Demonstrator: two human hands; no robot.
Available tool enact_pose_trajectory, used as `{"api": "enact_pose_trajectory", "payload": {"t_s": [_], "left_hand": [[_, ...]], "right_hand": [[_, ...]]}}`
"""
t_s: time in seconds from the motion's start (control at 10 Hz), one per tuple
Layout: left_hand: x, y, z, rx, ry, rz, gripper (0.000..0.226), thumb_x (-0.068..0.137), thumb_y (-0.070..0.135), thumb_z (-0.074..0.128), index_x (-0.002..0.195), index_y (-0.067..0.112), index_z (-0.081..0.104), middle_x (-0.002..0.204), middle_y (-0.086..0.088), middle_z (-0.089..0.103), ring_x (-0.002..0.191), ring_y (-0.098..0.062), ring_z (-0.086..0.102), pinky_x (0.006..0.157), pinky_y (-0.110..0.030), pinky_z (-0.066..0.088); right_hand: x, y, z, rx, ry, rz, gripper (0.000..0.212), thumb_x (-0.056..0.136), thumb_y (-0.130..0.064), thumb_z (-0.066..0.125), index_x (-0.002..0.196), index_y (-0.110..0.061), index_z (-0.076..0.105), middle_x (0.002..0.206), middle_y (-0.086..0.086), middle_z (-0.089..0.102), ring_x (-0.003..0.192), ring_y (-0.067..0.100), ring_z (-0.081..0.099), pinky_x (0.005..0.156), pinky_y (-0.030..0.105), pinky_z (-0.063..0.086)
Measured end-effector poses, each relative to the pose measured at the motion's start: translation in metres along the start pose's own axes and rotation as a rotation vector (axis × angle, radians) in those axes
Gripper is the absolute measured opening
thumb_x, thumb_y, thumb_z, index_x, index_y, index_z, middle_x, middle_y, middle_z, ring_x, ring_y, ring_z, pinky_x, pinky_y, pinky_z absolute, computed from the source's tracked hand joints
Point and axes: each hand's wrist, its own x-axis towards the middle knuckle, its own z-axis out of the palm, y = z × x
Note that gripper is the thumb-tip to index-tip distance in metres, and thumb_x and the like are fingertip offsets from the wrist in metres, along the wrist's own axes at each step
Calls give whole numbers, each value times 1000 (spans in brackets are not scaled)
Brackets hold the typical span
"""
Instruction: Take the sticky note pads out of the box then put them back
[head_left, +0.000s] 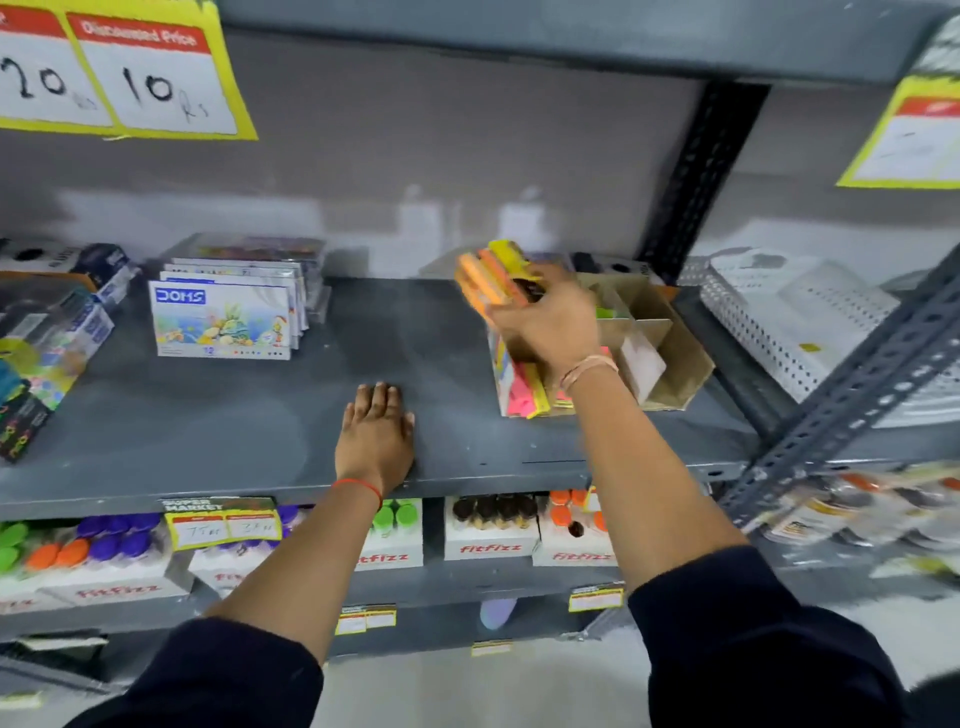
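An open cardboard box (675, 353) with dividers lies on the grey shelf (260, 426) at the right. My right hand (545, 317) grips a bunch of sticky note pads (491, 275), orange and yellow, and holds them up above the box's left end. More pads (524, 389), pink and yellow, stand in the box's left compartment under my wrist. My left hand (376, 436) rests flat on the shelf near its front edge, left of the box, fingers together and holding nothing.
DOMS colour boxes (223, 317) stand in a row at the shelf's back left, with other packs at the far left (47, 343). White perforated trays (795, 317) fill the bay to the right behind a slotted upright. Fitfizz cartons (491, 535) sit on the shelf below.
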Motion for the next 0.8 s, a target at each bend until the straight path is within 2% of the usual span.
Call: {"api": "enact_pose_trajectory", "payload": {"t_s": [0.1,0.2,0.3,0.4,0.5,0.6,0.7,0.8], "left_hand": [[-2,1,1,27,23,4,50,98,26,27,143,4,22,155,-13,21,146,-28,12,120,-40,11],[-2,0,1,49,13,1,50,98,25,26,143,3,21,155,-13,21,145,-28,12,120,-40,11],[-1,0,1,61,5,1,51,98,25,25,144,4,18,156,-12,19,146,-27,10,121,-39,10],[-2,0,2,61,11,14,51,98,26,24,144,5,17,157,-11,17,146,-26,9,121,-38,9],[0,0,0,58,0,7,51,98,26,23,144,5,16,157,-10,17,146,-26,9,121,-38,9],[-2,0,4,73,1,20,51,98,26,22,144,5,16,157,-10,16,146,-26,9,121,-38,9],[3,0,-5,30,-14,-3,51,98,25,23,144,4,15,157,-10,15,146,-26,6,121,-38,7],[-6,4,-6,-12,51,70,53,98,28,21,144,4,14,157,-12,12,147,-26,2,121,-39,6]], "right_hand": [[7,35,-25,25,148,216,52,66,-36,75,109,-9,65,99,12,72,97,28,66,77,28,48],[7,64,-27,-111,164,426,51,64,-39,72,103,-7,62,101,12,69,100,34,63,82,33,48],[2,77,-14,-257,142,479,63,65,-42,72,116,-8,55,116,15,64,112,37,57,97,42,46],[2,87,3,-284,98,483,60,67,-43,69,115,-9,55,116,17,63,114,41,53,99,46,43],[9,91,1,-325,30,477,58,78,-53,60,112,-6,60,113,18,65,112,39,55,90,40,45],[15,96,-6,-398,-55,456,46,94,-39,44,116,-1,58,122,19,61,117,37,53,91,39,42],[15,93,-14,-426,-98,437,33,95,-21,39,116,-3,57,125,18,59,119,34,51,81,33,36],[0,84,-18,-376,107,247,30,93,-16,41,113,-3,60,111,22,65,108,37,58,77,34,44]]}}
